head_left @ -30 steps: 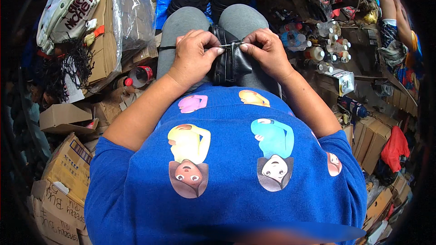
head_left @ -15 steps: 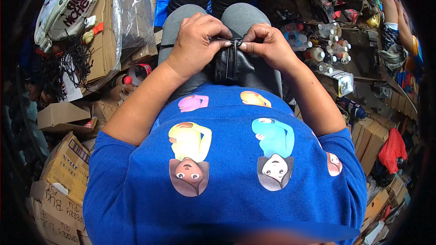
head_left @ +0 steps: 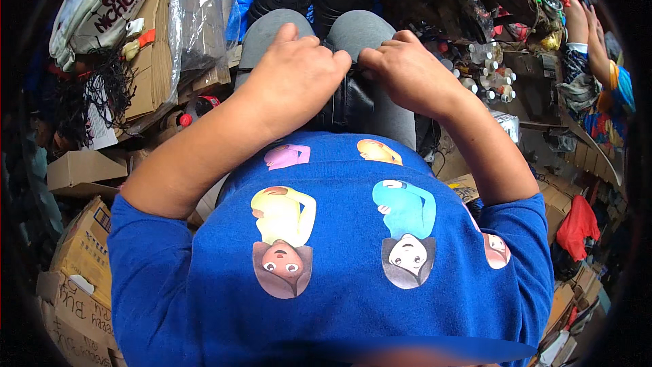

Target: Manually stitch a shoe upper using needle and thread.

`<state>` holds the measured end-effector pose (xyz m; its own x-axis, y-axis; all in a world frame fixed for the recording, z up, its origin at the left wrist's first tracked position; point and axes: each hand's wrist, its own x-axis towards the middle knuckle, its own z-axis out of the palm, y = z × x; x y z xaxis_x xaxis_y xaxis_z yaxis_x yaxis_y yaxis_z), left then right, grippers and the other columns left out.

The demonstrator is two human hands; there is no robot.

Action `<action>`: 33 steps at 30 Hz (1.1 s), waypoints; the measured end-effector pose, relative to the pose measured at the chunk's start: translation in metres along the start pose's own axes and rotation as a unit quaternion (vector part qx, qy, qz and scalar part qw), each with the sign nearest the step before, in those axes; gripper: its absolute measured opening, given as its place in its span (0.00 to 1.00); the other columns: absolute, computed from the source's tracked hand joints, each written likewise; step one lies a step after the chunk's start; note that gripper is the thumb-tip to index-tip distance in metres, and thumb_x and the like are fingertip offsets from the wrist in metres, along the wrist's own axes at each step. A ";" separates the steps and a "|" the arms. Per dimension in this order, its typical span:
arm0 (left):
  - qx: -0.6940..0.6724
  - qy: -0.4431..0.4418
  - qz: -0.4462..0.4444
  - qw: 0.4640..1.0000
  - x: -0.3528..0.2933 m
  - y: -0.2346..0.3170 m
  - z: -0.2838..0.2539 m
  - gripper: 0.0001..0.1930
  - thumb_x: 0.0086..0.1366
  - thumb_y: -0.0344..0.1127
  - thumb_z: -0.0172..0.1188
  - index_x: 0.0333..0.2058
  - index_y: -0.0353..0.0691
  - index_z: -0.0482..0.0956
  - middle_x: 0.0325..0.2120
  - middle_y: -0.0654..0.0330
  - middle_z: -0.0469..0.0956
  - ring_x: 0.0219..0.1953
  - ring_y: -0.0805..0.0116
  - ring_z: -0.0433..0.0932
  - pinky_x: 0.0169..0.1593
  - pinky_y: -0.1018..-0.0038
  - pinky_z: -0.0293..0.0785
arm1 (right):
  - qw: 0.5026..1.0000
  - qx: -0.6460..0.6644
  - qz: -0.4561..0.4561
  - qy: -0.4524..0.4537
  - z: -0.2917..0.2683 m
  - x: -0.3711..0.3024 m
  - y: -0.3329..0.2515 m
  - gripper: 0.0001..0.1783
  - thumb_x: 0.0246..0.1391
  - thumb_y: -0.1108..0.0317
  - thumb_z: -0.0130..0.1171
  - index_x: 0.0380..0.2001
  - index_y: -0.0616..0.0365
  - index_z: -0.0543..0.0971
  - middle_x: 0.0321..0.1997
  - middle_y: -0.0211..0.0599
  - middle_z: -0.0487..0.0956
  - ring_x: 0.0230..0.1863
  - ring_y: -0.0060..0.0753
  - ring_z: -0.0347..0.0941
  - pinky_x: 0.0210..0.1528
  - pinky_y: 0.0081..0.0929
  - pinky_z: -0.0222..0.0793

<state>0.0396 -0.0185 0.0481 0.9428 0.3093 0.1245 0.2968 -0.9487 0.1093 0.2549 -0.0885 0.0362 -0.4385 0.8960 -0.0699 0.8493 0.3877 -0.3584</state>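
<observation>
A shiny black leather-like piece [head_left: 356, 100] lies in my lap, between and over my thighs in grey trousers [head_left: 394, 112]. It could be a small bag or pouch, but most of it is covered, so I cannot tell which. My left hand [head_left: 295, 71] is closed at its upper left edge, knuckles up. Opposite, my right hand [head_left: 411, 71] is closed at its upper right edge, thumb and fingers folded under. The fingertips of both hands are hidden behind the knuckles. A narrow gap between the hands shows dark material.
Flattened cardboard [head_left: 153, 47] and clear plastic sheeting [head_left: 197, 20] stand on the left, above cardboard boxes [head_left: 85, 173]. Several plastic bottles [head_left: 492, 71] lie on the right, with a red cloth [head_left: 577, 228] lower down. Another person's arms [head_left: 598, 47] show at the far right.
Both hands have rolled over, from thumb-and-finger pinches to closed fists with knuckles up. My elbows have swung outward, and the black piece is more covered.
</observation>
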 end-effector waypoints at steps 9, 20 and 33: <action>-0.062 0.005 0.044 0.997 -0.027 -0.028 0.012 0.09 0.60 0.31 0.50 0.37 0.48 0.76 0.24 0.60 0.77 0.36 0.61 0.78 0.46 0.62 0.65 | 1.000 -0.019 -0.017 0.007 0.023 -0.019 0.037 0.10 0.47 0.72 0.55 0.35 0.49 0.76 0.25 0.37 0.77 0.38 0.42 0.75 0.48 0.40 0.64; -0.702 0.288 -0.245 0.604 -0.067 -0.064 -0.012 0.04 0.68 0.33 0.58 0.37 0.41 0.78 0.25 0.66 0.75 0.29 0.77 0.73 0.37 0.76 0.69 | 0.522 0.797 0.106 0.284 0.015 -0.051 0.064 0.08 0.60 0.62 0.60 0.34 0.55 0.79 0.35 0.32 0.79 0.40 0.30 0.74 0.60 0.47 0.66; -0.810 0.310 -0.213 0.450 -0.125 -0.105 0.008 0.09 0.73 0.38 0.50 0.31 0.47 0.72 0.16 0.72 0.57 0.16 0.81 0.52 0.28 0.81 0.54 | 0.470 0.775 0.211 0.365 0.012 -0.115 0.084 0.11 0.66 0.60 0.52 0.29 0.50 0.70 0.19 0.20 0.59 0.18 0.17 0.49 0.25 0.20 0.49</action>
<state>-0.1085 0.0417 0.0133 0.4795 0.8760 -0.0524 -0.5428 0.3430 0.7667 0.3734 -0.1613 0.0027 0.3724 0.8770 -0.3038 -0.6678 0.0259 -0.7439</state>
